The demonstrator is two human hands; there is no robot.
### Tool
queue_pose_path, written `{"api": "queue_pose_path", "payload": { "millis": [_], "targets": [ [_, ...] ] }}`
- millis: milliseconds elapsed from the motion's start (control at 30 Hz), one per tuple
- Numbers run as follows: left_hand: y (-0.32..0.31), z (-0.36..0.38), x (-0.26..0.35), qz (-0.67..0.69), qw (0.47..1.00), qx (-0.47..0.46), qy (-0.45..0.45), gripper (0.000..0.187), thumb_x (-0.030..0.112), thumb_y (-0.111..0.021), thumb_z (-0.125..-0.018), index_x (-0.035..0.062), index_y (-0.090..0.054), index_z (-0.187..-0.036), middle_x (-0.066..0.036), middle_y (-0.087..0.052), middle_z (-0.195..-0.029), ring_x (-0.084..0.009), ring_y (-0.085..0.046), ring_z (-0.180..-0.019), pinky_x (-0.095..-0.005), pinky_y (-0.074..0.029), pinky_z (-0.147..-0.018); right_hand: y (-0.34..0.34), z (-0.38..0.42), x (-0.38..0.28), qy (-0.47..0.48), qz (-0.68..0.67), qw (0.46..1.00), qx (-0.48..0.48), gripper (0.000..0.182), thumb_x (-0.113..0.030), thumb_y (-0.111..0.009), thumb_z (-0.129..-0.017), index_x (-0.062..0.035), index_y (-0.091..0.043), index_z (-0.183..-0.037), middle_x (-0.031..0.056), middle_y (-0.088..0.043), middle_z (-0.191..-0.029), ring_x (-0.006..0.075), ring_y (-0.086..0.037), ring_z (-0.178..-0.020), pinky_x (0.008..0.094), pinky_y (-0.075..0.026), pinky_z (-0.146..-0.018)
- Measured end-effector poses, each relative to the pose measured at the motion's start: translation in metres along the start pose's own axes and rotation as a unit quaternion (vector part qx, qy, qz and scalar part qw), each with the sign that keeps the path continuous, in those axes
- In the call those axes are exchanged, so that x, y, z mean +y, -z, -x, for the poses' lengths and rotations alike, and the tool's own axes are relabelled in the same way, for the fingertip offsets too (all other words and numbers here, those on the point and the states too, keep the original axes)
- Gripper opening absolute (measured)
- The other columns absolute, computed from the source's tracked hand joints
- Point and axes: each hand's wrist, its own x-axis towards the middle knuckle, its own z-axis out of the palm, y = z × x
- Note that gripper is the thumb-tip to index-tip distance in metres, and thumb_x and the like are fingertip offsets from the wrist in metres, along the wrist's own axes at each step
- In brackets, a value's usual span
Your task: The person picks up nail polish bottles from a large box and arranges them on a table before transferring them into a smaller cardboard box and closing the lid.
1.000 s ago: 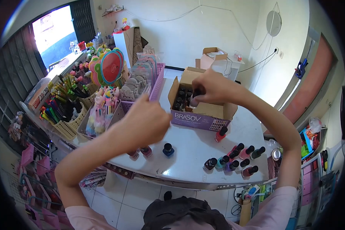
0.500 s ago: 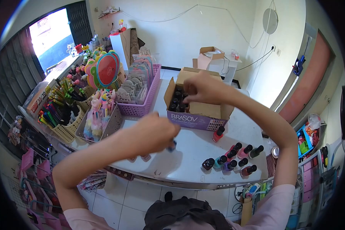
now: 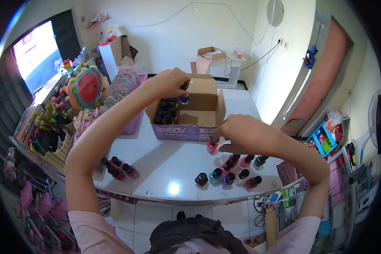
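Small glass nail-polish bottles [image 3: 228, 180] with black caps, red, pink, teal and purple, cluster lower right. Beyond, my right hand [image 3: 249, 135] curls by a bright red bottle [image 3: 212, 148]; I cannot tell whether it grips. Farther, my left hand [image 3: 172, 83] pinches a dark-blue bottle [image 3: 184, 100] over the purple-printed cardboard box [image 3: 180, 133], centre.

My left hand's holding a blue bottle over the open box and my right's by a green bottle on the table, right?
No: the head view shows a red bottle by your right hand, not green. Your left hand does hold a blue bottle over the open box.
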Motion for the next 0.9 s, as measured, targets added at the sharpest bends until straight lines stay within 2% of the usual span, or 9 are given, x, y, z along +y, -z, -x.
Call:
{"api": "queue_pose_path", "payload": {
  "millis": [67,133,300,333,467,533,600,633,900],
  "targets": [
    [-0.017,-0.005,-0.007,-0.043,0.998,-0.038,0.039,0.024,0.021,-0.068,-0.063,0.0034,-0.058,-0.077,-0.012,-0.059,-0.073,-0.027,-0.057,-0.072,-0.0365,-0.044,-0.063,-0.011,0.0,0.001,0.013,0.001,1.0,0.024,0.013,-0.011,-0.06,-0.068,-0.0029,-0.061,-0.078,0.0167,-0.056,-0.076,0.0304,-0.058,-0.073,0.0371,-0.047,-0.065],
    [-0.03,-0.007,-0.013,-0.061,0.996,-0.055,0.025,0.025,0.023,-0.068,-0.062,0.005,-0.058,-0.077,-0.011,-0.059,-0.074,-0.0275,-0.057,-0.074,-0.0374,-0.045,-0.064,-0.015,-0.005,-0.003,0.0,0.027,0.999,-0.025,0.019,-0.013,-0.063,-0.069,-0.0048,-0.059,-0.086,0.0136,-0.059,-0.075,0.0274,-0.058,-0.075,0.035,-0.046,-0.067],
    [-0.051,-0.001,-0.013,-0.174,0.984,-0.025,0.012,0.031,0.03,-0.069,-0.06,0.0055,-0.058,-0.076,-0.012,-0.059,-0.073,-0.0274,-0.057,-0.076,-0.0369,-0.044,-0.066,-0.04,-0.02,0.008,0.029,0.012,0.999,-0.018,0.012,-0.01,-0.061,-0.069,-0.0024,-0.059,-0.078,0.0145,-0.058,-0.07,0.0288,-0.058,-0.072,0.0363,-0.046,-0.065],
    [-0.052,-0.001,-0.01,-0.212,0.977,-0.028,0.016,0.034,0.031,-0.07,-0.059,0.0053,-0.058,-0.077,-0.012,-0.059,-0.073,-0.0271,-0.057,-0.076,-0.0366,-0.044,-0.067,-0.041,-0.022,0.009,0.038,0.006,0.999,-0.006,0.01,-0.005,-0.059,-0.066,-0.0007,-0.06,-0.074,0.0176,-0.056,-0.073,0.0306,-0.058,-0.072,0.0361,-0.046,-0.065],
    [-0.055,0.005,-0.002,-0.229,0.973,0.018,0.025,0.038,0.033,-0.07,-0.058,0.0049,-0.056,-0.079,-0.011,-0.058,-0.074,-0.0253,-0.057,-0.077,-0.0348,-0.044,-0.066,-0.032,-0.021,0.006,0.037,-0.015,0.999,0.011,0.006,-0.001,-0.057,-0.063,0.0014,-0.059,-0.068,0.0211,-0.055,-0.077,0.0326,-0.058,-0.072,0.0361,-0.047,-0.065],
    [-0.054,0.007,0.003,-0.267,0.961,0.075,0.019,0.038,0.033,-0.07,-0.057,0.005,-0.055,-0.079,-0.009,-0.059,-0.075,-0.0233,-0.057,-0.078,-0.0335,-0.044,-0.066,-0.028,-0.021,0.009,0.08,0.014,0.996,0.033,0.009,0.0,-0.056,-0.063,0.0015,-0.058,-0.072,0.02,-0.056,-0.074,0.0322,-0.058,-0.071,0.037,-0.047,-0.064],
    [-0.058,0.007,0.0,-0.269,0.96,0.065,0.03,0.038,0.033,-0.071,-0.057,0.0053,-0.055,-0.078,-0.008,-0.059,-0.075,-0.0226,-0.057,-0.078,-0.0326,-0.044,-0.066,-0.02,-0.02,0.003,0.024,0.073,0.996,0.052,0.013,0.002,-0.054,-0.063,0.0011,-0.057,-0.076,0.0182,-0.056,-0.07,0.0312,-0.058,-0.069,0.038,-0.048,-0.06],
    [-0.061,0.007,-0.003,-0.271,0.96,0.057,0.027,0.037,0.033,-0.071,-0.057,0.0056,-0.055,-0.077,-0.008,-0.059,-0.076,-0.0218,-0.058,-0.079,-0.0317,-0.044,-0.066,-0.02,-0.021,0.005,0.037,0.087,0.995,0.035,0.019,0.002,-0.053,-0.064,0.0011,-0.054,-0.083,0.0169,-0.056,-0.067,0.0312,-0.058,-0.067,0.0387,-0.048,-0.058],
    [-0.066,-0.003,-0.008,-0.266,0.961,0.04,0.069,0.039,0.038,-0.071,-0.056,0.0056,-0.056,-0.074,-0.008,-0.059,-0.075,-0.0215,-0.058,-0.079,-0.0311,-0.045,-0.067,-0.03,-0.03,0.011,0.039,0.06,0.996,0.048,0.029,0.0,-0.054,-0.067,0.0004,-0.05,-0.095,0.0172,-0.057,-0.068,0.0321,-0.058,-0.068,0.0386,-0.047,-0.06]
  ]
}}
